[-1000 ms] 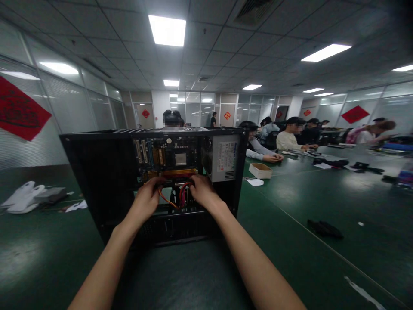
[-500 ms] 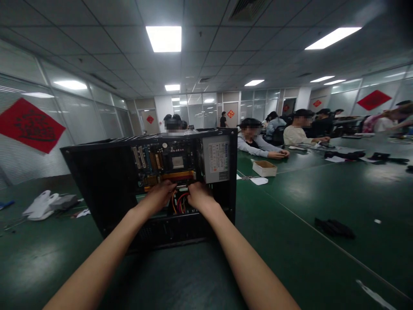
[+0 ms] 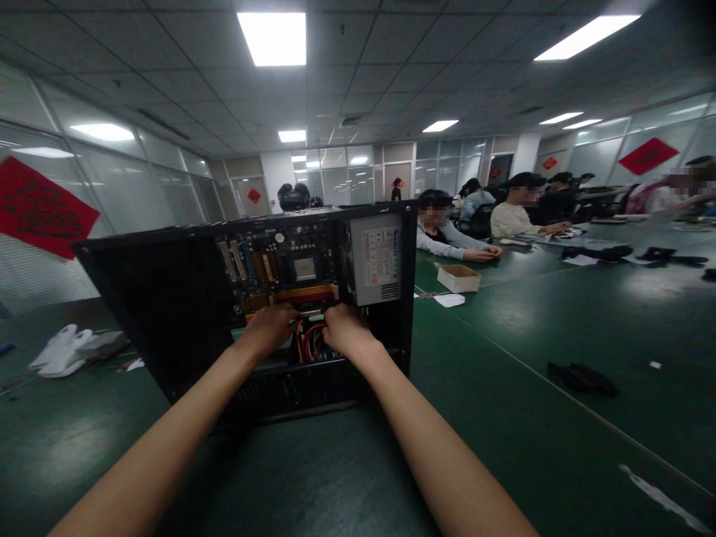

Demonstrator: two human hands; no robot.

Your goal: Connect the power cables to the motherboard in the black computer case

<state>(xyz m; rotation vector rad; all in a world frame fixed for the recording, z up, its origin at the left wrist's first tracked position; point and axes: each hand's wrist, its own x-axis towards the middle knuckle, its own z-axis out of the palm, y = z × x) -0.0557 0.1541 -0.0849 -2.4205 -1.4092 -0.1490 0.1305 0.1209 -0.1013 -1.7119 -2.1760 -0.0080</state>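
A black computer case (image 3: 127,306) stands on the table with its open side toward me. Inside are a motherboard (image 3: 280,257) with orange and yellow memory slots (image 3: 307,294) and a silver power supply (image 3: 379,261) at upper right. Both of my hands reach into the case just below the slots. My left hand (image 3: 271,328) has its fingers closed at the left end of a thin, pale piece (image 3: 311,313). At the other end my right hand (image 3: 347,332) is closed too. Fingertips hide what they pinch. Red and yellow cables (image 3: 309,341) hang between the hands.
A small cardboard box (image 3: 459,279) and white paper (image 3: 450,300) lie right of the case. White plastic bags (image 3: 61,350) are at left. A black cloth-like item (image 3: 583,378) rests on the green table (image 3: 492,418). Several people sit farther back, one person (image 3: 447,231) with arms on the table.
My view has tipped slightly downward, and the case appears bigger and turned a little, its left edge farther left. Both hands stay closed at the same spot below the slots.
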